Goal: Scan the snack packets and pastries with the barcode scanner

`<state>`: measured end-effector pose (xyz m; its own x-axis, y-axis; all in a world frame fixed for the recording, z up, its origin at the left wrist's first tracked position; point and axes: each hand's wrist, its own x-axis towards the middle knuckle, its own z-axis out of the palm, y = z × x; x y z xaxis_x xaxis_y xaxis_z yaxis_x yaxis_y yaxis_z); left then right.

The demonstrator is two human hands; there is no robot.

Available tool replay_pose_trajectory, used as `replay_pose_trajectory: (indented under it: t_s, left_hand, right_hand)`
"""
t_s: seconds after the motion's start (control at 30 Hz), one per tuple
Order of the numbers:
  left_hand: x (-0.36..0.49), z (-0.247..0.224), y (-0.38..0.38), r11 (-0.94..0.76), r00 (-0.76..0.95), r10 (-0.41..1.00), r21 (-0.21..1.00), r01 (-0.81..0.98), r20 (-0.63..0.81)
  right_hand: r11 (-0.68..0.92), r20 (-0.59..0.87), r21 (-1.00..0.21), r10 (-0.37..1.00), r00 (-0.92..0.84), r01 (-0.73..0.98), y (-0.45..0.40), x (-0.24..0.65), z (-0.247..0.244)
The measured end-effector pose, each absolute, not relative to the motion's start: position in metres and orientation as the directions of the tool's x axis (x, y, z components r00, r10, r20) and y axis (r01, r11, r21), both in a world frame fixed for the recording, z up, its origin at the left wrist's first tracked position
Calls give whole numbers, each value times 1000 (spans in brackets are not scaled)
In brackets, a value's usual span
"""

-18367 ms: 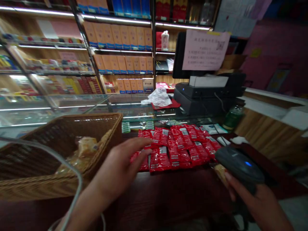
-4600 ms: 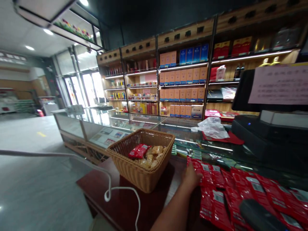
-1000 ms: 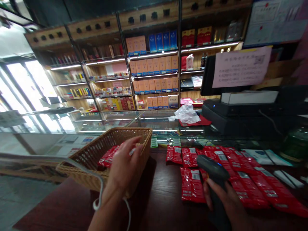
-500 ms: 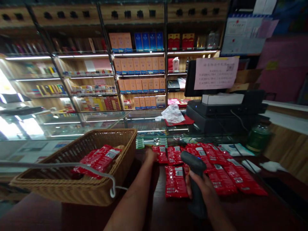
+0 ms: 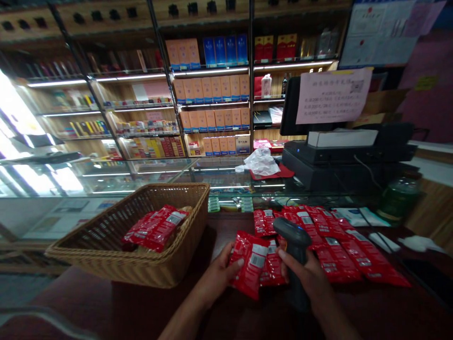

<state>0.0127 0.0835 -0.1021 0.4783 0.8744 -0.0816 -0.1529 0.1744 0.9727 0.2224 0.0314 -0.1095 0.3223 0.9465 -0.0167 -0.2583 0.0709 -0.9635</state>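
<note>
My left hand (image 5: 222,270) grips a shiny red snack packet (image 5: 247,265) by its left edge, thumb on top. The packet is lifted and tilted, its white barcode label (image 5: 257,258) facing up. In my right hand (image 5: 304,270) is a black barcode scanner (image 5: 296,245), fingers wrapped round its handle, the head pointing left above the packets. Behind the held packet another red packet (image 5: 273,264) lies partly covered. Several more red packets (image 5: 329,241) are spread in rows on the dark counter to the right.
A wicker basket (image 5: 191,250) with red packets (image 5: 155,229) inside stands at the left. A black register with a monitor (image 5: 293,106) is at the back right, near a green jar (image 5: 399,198). Crumpled white plastic (image 5: 262,163) lies on the glass display case (image 5: 222,179).
My left hand has taken hold of a red packet from the row's left end and brought it nearer, in front of the scanner. The grey cord across the basket has dropped lower left.
</note>
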Motion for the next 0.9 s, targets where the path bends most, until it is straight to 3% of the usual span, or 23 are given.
replay_pose_trajectory:
  t_s: [0.17, 0.37, 0.57, 0.7, 0.9]
  left_hand:
    - [11, -97, 56, 136, 567, 824, 972, -190, -4]
    - [0, -102, 58, 269, 549, 805, 963, 3, -226]
    - [-4, -103, 71, 202, 290, 946, 961, -189, -142]
    - [-4, -106, 80, 67, 78, 996, 979, -193, -53]
    - [-3, -113, 80, -18, 12, 1000, 988, -152, 20]
  right_hand:
    - [67, -8, -965, 959, 284, -253, 28, 213, -102]
    - [114, 29, -948, 961, 275, -298, 23, 211, -93]
    - [86, -26, -949, 938, 346, -304, 17, 221, -96]
    - [2, -77, -969, 948, 309, -249, 0, 221, -104]
    - [-68, -93, -993, 957, 274, -99, -31, 210, -102]
